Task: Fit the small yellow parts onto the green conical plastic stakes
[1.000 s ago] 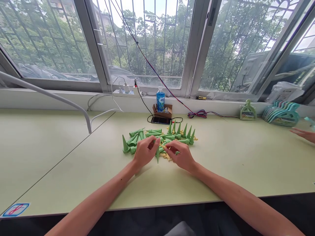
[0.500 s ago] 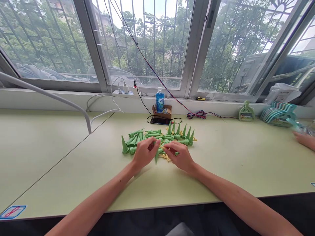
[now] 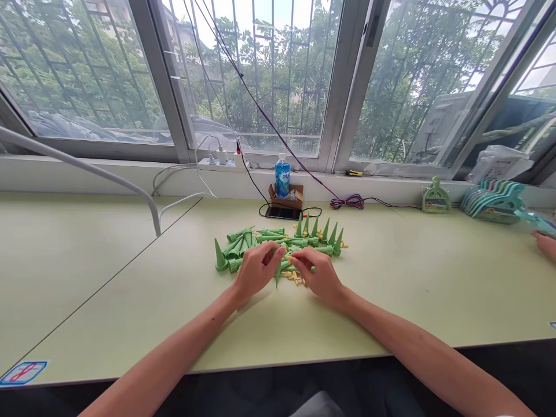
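In the head view, my left hand (image 3: 257, 269) is closed on a green plant watering spike (image 3: 277, 279), whose tip points down toward the table. Thumb and fingertips of my right hand (image 3: 320, 273) pinch a small yellow valve piece (image 3: 287, 258) against the spike's upper end; the exact contact is hidden by my fingers. Around and behind both hands lies a heap of green spikes (image 3: 235, 252). Several finished-looking spikes (image 3: 332, 238) stand upright in a row at the right. Loose yellow pieces (image 3: 296, 278) lie between my wrists.
Behind the heap are a phone (image 3: 283, 214) with a cable and a blue bottle (image 3: 282, 178) in a small cardboard box (image 3: 297, 198). Coiled wires (image 3: 347, 201) and small green dustpans (image 3: 435, 197) line the sill. Another person's hand (image 3: 545, 244) is at the far right.
My hands stay almost in place; the held spike's tip has shifted up slightly, and the right fingers are a little closer together. The other person's hand has moved right.
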Action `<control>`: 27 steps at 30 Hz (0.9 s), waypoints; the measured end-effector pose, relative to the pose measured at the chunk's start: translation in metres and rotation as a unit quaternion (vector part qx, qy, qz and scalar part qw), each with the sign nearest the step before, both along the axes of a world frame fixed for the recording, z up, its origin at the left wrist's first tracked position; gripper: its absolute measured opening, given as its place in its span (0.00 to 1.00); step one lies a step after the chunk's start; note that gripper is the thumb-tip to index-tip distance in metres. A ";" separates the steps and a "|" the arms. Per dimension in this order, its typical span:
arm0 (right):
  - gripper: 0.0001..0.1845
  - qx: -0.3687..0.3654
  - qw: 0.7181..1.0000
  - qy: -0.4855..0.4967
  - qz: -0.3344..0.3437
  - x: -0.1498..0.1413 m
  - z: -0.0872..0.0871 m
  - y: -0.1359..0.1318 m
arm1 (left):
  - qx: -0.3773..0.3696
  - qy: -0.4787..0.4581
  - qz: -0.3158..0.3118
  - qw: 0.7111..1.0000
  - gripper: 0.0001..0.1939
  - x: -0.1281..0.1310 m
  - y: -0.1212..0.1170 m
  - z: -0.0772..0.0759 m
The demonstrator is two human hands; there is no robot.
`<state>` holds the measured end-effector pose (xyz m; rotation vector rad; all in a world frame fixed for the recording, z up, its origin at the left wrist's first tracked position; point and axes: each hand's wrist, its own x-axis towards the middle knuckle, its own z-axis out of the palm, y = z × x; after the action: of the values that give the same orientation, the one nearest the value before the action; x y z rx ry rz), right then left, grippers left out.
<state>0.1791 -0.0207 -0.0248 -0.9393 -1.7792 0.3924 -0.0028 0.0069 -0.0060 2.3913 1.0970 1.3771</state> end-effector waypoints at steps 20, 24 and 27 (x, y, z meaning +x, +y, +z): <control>0.20 -0.005 0.999 -0.002 -0.031 0.004 -0.001 0.005 | -0.001 0.023 -0.038 0.999 0.14 0.000 0.004 -0.011; 0.22 0.006 0.999 -0.014 -0.034 0.004 -0.003 0.006 | -0.004 0.018 -0.031 0.999 0.13 0.001 0.004 -0.011; 0.21 0.003 0.999 -0.016 -0.031 0.003 -0.003 0.006 | 0.004 0.016 -0.027 1.000 0.13 0.001 0.004 -0.010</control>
<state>0.1824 -0.0147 -0.0281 -0.9992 -1.7753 0.3351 -0.0016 0.0113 -0.0161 2.4377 1.0296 1.3329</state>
